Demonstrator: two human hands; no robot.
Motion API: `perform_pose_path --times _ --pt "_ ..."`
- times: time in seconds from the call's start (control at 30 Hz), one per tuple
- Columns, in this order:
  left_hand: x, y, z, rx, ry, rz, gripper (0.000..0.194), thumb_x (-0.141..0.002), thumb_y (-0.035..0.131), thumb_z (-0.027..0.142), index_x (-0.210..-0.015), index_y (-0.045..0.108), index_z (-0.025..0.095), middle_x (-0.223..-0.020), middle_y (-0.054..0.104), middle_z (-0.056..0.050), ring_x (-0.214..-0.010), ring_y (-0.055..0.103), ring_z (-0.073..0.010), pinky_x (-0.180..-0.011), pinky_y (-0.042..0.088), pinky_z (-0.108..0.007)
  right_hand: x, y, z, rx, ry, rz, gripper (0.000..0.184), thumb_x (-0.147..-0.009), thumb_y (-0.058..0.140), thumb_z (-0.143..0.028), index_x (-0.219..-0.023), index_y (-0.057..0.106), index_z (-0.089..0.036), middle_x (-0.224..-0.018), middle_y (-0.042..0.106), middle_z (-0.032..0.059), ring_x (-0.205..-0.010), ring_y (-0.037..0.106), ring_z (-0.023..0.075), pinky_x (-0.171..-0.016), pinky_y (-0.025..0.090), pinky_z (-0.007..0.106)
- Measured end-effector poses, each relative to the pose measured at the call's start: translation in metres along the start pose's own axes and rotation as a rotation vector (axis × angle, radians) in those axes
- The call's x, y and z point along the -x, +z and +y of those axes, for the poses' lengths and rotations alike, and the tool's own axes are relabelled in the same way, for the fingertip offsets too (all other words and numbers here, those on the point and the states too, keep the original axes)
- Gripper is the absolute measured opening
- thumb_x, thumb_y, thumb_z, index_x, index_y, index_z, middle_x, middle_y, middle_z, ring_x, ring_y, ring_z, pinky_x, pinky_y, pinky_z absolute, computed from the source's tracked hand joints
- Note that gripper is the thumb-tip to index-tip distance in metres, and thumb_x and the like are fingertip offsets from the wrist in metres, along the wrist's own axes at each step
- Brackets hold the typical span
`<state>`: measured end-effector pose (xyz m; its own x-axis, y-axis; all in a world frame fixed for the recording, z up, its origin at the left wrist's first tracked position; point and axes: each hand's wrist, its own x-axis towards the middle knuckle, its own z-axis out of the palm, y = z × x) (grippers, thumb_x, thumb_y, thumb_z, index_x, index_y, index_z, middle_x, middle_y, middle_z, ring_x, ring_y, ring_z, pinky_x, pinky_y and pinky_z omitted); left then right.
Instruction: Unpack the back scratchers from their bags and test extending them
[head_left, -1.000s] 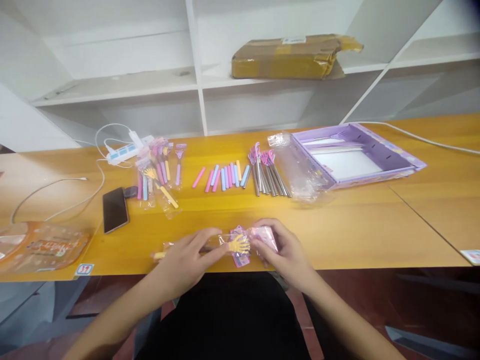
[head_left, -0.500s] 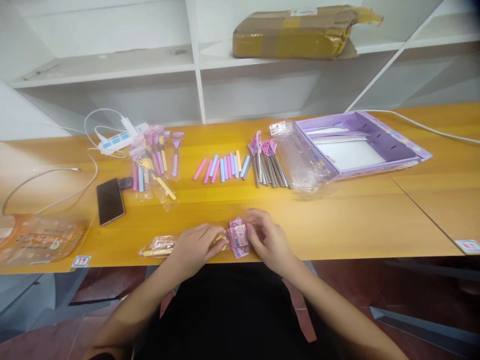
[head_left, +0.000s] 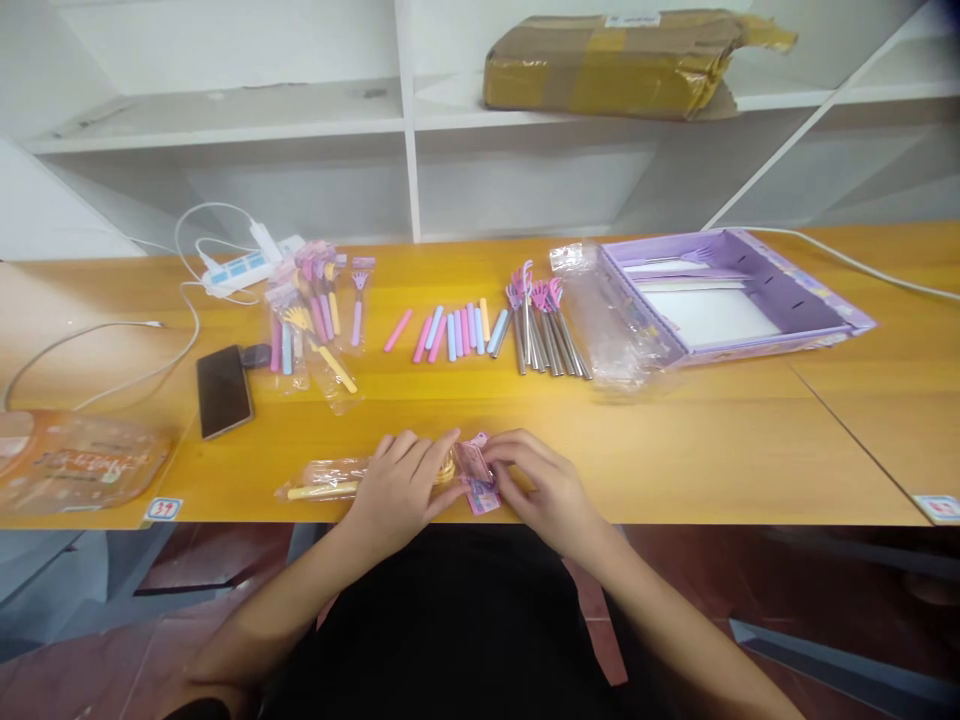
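A sticker [head_left: 163,509] on the tabletop [head_left: 697,450] reads 39; the pink card's [head_left: 474,462] print is too small. Left hand [head_left: 396,492], palm down, grips a bagged yellow scratcher [head_left: 324,491] near the front edge — right hand [head_left: 544,492], fingers bent, pinches that card.

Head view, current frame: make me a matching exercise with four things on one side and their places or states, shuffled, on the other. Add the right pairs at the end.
Things
1. Bagged yellow back scratcher
2. Pink cards
3. Smartphone
4. Taped cardboard parcel

Places or states
A. Flat on the wooden table, screen dark
B. On the white shelf
C. Partly covered by the left hand, its handle sticking out to the left
D. At the right hand's fingertips

Pairs: 1-C, 2-D, 3-A, 4-B
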<state>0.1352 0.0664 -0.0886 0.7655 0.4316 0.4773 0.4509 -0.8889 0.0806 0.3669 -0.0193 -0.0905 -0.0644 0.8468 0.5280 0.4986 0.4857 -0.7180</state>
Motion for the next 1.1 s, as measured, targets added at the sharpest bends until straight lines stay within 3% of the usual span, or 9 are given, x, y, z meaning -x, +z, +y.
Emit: perform_pose_path --times 0.23,0.43,0.6,0.67,0.77,0.83,0.93,1.03,1.1 --pt "0.001 -0.006 -0.001 0.075 0.031 0.095 0.033 -0.108 0.074 0.037 -0.131 0.065 0.015 -0.089 0.077 -0.004 -0.081 0.061 -0.0234 -0.075 0.039 -0.038 0.0 -0.003 -0.004 -0.059 0.055 -0.068 0.015 -0.108 0.068 -0.016 -0.119 0.073 -0.025 -0.118 0.073 0.0086 -0.113 0.074 0.0215 -0.1 0.064 0.038" --pt "0.001 -0.014 -0.012 0.036 0.027 0.133 0.027 -0.108 0.073 0.03 -0.129 0.066 0.015 -0.086 0.075 -0.003 -0.079 0.061 -0.023 -0.074 0.039 -0.038 0.0 -0.025 0.005 0.128 0.169 0.177 0.011 -0.11 0.066 -0.026 -0.102 0.074 -0.024 -0.111 0.069 0.0087 -0.104 0.071 0.0242 -0.091 0.062 0.04" --pt "0.004 -0.017 -0.024 0.014 -0.042 0.164 0.033 -0.109 0.071 0.038 -0.134 0.066 0.017 -0.09 0.076 -0.006 -0.081 0.066 -0.0238 -0.077 0.043 -0.038 0.001 -0.034 0.01 0.182 0.342 -0.141 0.028 -0.112 0.064 -0.037 -0.088 0.069 -0.023 -0.099 0.066 0.0067 -0.089 0.07 0.0228 -0.083 0.06 0.039" --pt "0.005 -0.016 -0.023 0.025 -0.057 0.171 0.036 -0.11 0.07 0.043 -0.135 0.066 0.017 -0.088 0.075 -0.005 -0.08 0.067 -0.0234 -0.077 0.044 -0.037 0.001 -0.031 0.01 0.274 0.374 -0.138 0.028 -0.109 0.068 -0.041 -0.088 0.066 -0.023 -0.097 0.063 0.0062 -0.083 0.068 0.0222 -0.079 0.06 0.039" --pt "0.006 -0.014 -0.018 0.056 -0.07 0.2 0.041 -0.108 0.073 0.045 -0.136 0.064 0.016 -0.084 0.072 -0.004 -0.077 0.066 -0.0223 -0.075 0.044 -0.036 -0.004 -0.025 0.001 0.29 0.334 -0.172 0.027 -0.102 0.08 -0.044 -0.114 0.068 -0.024 -0.114 0.065 0.0086 -0.091 0.071 0.0239 -0.083 0.062 0.04" --pt "0.005 -0.013 -0.014 0.087 -0.072 0.228 0.045 -0.108 0.072 0.049 -0.137 0.063 0.016 -0.082 0.071 -0.002 -0.074 0.065 -0.0213 -0.075 0.045 -0.036 -0.01 -0.019 -0.009 0.173 0.267 -0.299 0.051 -0.097 0.086 -0.042 -0.139 0.062 -0.027 -0.128 0.066 0.0101 -0.104 0.073 0.0256 -0.089 0.063 0.04" --pt "0.007 -0.016 -0.02 0.138 -0.004 0.255 0.06 -0.107 0.064 0.066 -0.141 0.06 0.016 -0.084 0.071 -0.003 -0.074 0.066 -0.0218 -0.074 0.046 -0.036 -0.024 -0.003 -0.019 -0.086 0.231 -0.344 0.022 -0.111 0.067 -0.038 -0.129 0.064 -0.026 -0.111 0.071 0.0057 -0.086 0.074 0.0183 -0.079 0.063 0.034" --pt "0.015 -0.024 -0.045 0.158 0.022 0.119 0.075 -0.104 0.06 0.076 -0.147 0.055 0.014 -0.098 0.075 -0.009 -0.084 0.072 -0.0257 -0.081 0.054 -0.038 -0.043 0.008 -0.019 -0.27 0.257 -0.168 0.026 -0.12 0.044 -0.038 -0.107 0.061 -0.024 -0.085 0.067 0.0 -0.058 0.065 0.0119 -0.059 0.056 0.028" --pt "0.025 -0.032 -0.068 0.143 -0.086 -0.06 0.06 -0.107 0.064 0.061 -0.148 0.056 0.016 -0.107 0.076 -0.011 -0.095 0.074 -0.0281 -0.088 0.057 -0.04 -0.057 0.008 -0.018 -0.269 0.237 -0.103 0.028 -0.12 0.045 -0.043 -0.106 0.061 -0.024 -0.08 0.067 -0.0006 -0.056 0.065 0.0126 -0.056 0.056 0.029"
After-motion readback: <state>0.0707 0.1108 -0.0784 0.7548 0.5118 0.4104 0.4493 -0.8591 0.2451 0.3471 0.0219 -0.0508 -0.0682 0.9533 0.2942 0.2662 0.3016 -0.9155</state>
